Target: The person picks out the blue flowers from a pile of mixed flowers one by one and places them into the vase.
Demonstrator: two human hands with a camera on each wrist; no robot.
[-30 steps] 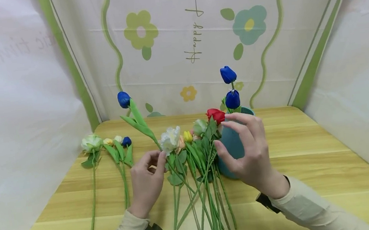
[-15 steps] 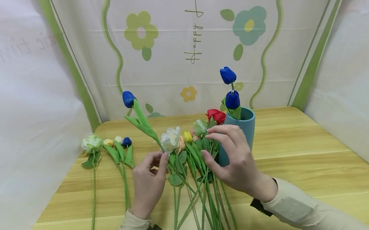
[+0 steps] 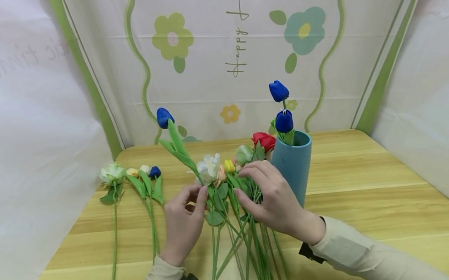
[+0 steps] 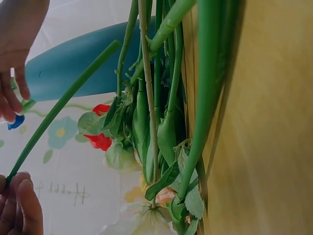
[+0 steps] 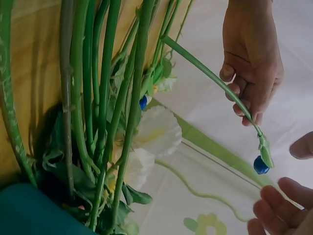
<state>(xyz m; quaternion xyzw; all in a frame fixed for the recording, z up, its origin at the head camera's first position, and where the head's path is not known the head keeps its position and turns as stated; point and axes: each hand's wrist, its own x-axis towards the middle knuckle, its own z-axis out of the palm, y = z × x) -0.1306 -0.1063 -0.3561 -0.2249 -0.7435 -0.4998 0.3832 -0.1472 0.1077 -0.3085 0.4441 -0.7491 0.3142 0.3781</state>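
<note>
My left hand (image 3: 185, 221) pinches the stem of a blue tulip (image 3: 165, 118) between thumb and fingers. Its bloom leans up and to the left. In the right wrist view the tulip's stem (image 5: 210, 73) passes through that hand, its cut end free. My right hand (image 3: 276, 200) holds nothing; its fingers are spread and gently bent above the pile of flowers, apart from the tulip. Beneath both hands lie a white flower (image 3: 209, 169), a yellow tulip (image 3: 229, 166) and a red rose (image 3: 264, 141), their green stems crossing towards me.
A blue vase (image 3: 296, 164) stands behind my right hand, with two blue tulips (image 3: 284, 121) upright in it. At the left of the wooden table (image 3: 358, 199) lie a pale green-white flower (image 3: 113, 174) and a small group of tulips (image 3: 146, 184). Printed cloth surrounds the table.
My right hand has moved left and down, away from the vase towards my left hand. The tulip in my left hand has shifted slightly right and stands a little more upright.
</note>
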